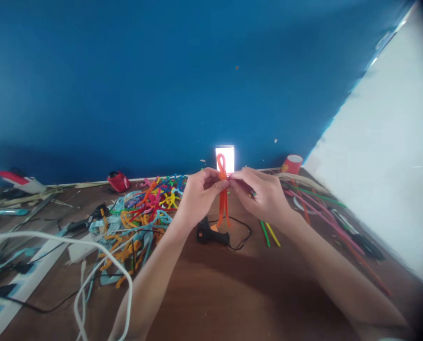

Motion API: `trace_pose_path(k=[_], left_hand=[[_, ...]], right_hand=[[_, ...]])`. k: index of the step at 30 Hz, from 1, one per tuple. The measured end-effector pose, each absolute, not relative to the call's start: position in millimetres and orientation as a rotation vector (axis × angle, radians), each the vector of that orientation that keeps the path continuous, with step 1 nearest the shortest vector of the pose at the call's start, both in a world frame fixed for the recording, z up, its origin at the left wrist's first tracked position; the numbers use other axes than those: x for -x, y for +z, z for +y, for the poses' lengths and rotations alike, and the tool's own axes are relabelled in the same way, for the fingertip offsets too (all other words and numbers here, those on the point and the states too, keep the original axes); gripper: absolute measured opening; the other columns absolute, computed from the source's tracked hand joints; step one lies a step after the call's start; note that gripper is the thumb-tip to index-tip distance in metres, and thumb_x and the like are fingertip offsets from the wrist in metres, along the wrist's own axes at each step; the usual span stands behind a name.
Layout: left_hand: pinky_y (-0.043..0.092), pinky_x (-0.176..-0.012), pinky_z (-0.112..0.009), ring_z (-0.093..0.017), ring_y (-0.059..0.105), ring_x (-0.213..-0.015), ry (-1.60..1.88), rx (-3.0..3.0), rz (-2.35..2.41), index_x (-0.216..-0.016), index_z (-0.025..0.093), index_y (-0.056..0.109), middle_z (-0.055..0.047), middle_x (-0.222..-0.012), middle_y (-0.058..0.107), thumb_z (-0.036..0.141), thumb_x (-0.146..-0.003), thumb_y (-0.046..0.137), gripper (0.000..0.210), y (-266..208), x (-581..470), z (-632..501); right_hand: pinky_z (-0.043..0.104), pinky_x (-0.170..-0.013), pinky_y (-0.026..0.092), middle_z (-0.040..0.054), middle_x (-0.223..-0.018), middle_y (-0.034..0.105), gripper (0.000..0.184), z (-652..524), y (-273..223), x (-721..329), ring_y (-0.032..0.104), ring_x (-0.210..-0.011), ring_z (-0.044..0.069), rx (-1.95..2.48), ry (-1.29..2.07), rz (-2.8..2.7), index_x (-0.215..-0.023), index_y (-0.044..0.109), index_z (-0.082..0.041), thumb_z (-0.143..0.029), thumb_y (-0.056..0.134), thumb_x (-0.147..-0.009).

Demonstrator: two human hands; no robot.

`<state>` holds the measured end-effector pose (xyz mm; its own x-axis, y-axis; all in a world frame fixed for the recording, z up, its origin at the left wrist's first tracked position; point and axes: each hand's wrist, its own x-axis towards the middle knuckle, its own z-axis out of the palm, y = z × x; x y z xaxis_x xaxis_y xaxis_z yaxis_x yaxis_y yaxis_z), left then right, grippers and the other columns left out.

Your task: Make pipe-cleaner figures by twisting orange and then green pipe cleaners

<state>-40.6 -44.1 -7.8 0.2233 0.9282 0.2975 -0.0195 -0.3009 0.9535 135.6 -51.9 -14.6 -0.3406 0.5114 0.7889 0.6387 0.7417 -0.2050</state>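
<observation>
An orange pipe cleaner [222,163], bent into a loop at the top with its ends hanging down, is held up in front of a bright screen [230,158]. My left hand [200,192] pinches it between thumb and forefinger just below the loop. From the other side, my right hand [259,189] has its thumb and fingertips pressed together at the same spot. Beneath the hands, a black glue gun [211,235] with a cord lies on the table [233,293]. A green pipe cleaner [265,233] and a yellow pipe cleaner [273,235] lie under my right hand.
A tangled heap of coloured pipe cleaners [140,222] covers the left. Nearer me are a white power strip [30,284] and a looping white cable [128,284]. Long pink pipe cleaners [332,220] lie on the right, below a red paper cup [292,164]. A blue wall [162,85] closes the back.
</observation>
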Motion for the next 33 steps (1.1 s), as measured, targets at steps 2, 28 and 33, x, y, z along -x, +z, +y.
trace_pose_path(k=[2,28,33], left_hand=[[0.055,-0.080,-0.028,-0.014,0.068,-0.081,1.238,-1.570,0.918,-0.091,0.015,0.068,-0.005,-0.089,0.074,0.032,-0.083,0.073,0.019,-8.6,40.7,-43.0],[0.052,-0.072,-0.027,-0.016,0.066,-0.077,0.924,-2.043,0.837,-0.112,0.025,0.077,-0.004,-0.081,0.073,0.026,-0.093,0.058,0.027,6.1,69.2,-40.0],[0.048,-0.079,-0.028,-0.016,0.067,-0.082,0.733,-2.492,0.748,-0.116,0.029,0.074,-0.003,-0.089,0.076,0.014,-0.093,0.049,0.036,6.0,75.9,-36.7]], right_hand=[[0.026,-0.060,0.041,0.0043,-0.083,0.070,0.016,-52.1,-14.4,-137.0,0.058,-0.065,0.013,0.872,-0.168,-2.037,-0.103,0.066,-0.018,-0.020,0.051,-0.097],[0.026,-0.057,0.037,0.0005,-0.070,0.067,0.021,-44.5,-2.5,-154.6,0.054,-0.064,0.012,0.923,0.592,-1.945,-0.080,0.071,-0.017,-0.037,0.070,-0.087],[0.026,-0.060,0.036,-0.0012,-0.071,0.066,0.015,-42.4,2.7,-161.7,0.053,-0.064,0.012,0.938,0.575,-2.241,-0.079,0.069,-0.018,-0.025,0.062,-0.090]])
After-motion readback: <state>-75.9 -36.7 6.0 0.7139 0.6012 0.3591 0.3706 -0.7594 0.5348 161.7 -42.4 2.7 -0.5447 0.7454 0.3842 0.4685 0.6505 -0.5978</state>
